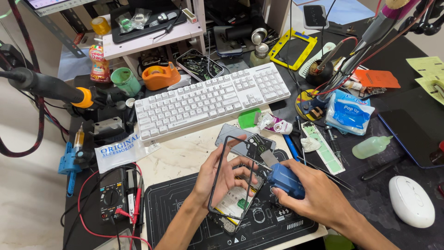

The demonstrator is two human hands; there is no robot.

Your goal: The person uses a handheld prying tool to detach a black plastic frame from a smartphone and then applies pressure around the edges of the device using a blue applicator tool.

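Hands meet low in the view, over a black repair mat (185, 217) near the front edge of the tabletop (185, 155). The left hand (222, 178) has its fingers curled around an opened phone (238, 201), whose pale battery and green-tagged insides face up, along with a thin black frame (231, 178) (a bare rectangle, open in the middle) standing tilted across the palm. The right hand (314, 194) is closed on a blue tool (284, 180), fingers wrapped tight, its metal tip against the phone's upper edge.

Just beyond lies a grey back cover (243, 141) with a dark board on it. Bare mat shows to the left of the wrists; to the right, tweezers (323, 171) and a white mouse (410, 201) crowd in. A multimeter (113, 196) with red leads sits at the left. Farther back, a white keyboard (208, 99) spans the middle, with an orange tape dispenser (160, 76) and green cup (126, 81) behind it.
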